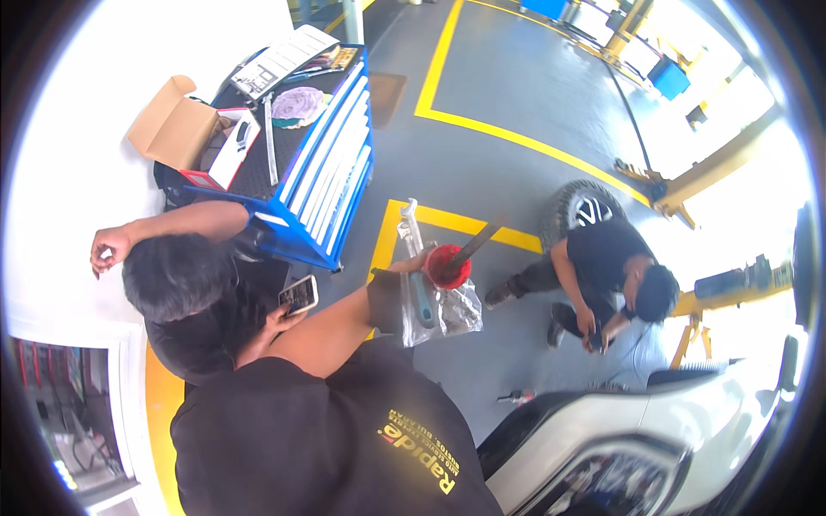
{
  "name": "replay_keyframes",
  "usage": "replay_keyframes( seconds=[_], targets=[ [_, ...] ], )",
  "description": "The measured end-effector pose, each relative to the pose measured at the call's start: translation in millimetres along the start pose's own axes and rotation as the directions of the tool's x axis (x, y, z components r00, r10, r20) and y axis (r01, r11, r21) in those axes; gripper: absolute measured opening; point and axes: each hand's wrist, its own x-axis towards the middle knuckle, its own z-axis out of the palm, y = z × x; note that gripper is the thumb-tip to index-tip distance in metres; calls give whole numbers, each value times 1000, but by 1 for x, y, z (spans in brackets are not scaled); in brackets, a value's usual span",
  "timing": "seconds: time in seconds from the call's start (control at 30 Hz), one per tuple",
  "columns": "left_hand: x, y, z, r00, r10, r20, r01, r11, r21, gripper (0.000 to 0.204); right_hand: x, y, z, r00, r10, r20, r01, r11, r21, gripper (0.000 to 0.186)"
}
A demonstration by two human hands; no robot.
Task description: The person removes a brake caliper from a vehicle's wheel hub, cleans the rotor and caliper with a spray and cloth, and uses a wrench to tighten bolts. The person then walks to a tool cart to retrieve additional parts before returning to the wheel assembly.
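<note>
My left hand reaches forward, a grey band around the forearm. Its fingers close around a bundle of things. Most of the hand is hidden behind a red cup with dark contents and a flat dark stick standing slanted in it. A silver open-ended wrench rises beside the cup. Below hang a teal handle, whose tool I cannot make out, and a clear plastic bag. Which fingers grip which thing is hidden. My right hand is out of view.
A blue tool cabinet stands ahead left, bearing an open cardboard box, papers and a rag. Close at left, a person holds a phone. Another person crouches right near a wheel. A white vehicle is lower right.
</note>
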Motion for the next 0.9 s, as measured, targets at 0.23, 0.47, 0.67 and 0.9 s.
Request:
replay_keyframes(
  seconds=[0.23, 0.47, 0.67, 0.9],
  targets=[
    [69, 139, -11, 935, 351, -41, -353, 932, -83, 58, 151, -45, 99, 999, 36, 1, -36, 999, -18, 86],
    [76, 282, -24, 717, 688, -117, -681, 726, 97, 57, 325, -99, 236, 962, -188, 197, 171, 980, 102, 92],
    [18, 381, -59, 395, 896, -203, -852, 440, 283, 78, 483, -263, 405, 639, -540, 548, 499, 833, 239, 79],
    [-20, 443, -139, 191, 973, -132, -895, 227, 383, 104, 481, -508, 590, 162, -834, 528, 383, 546, 745, 79]
  ],
)
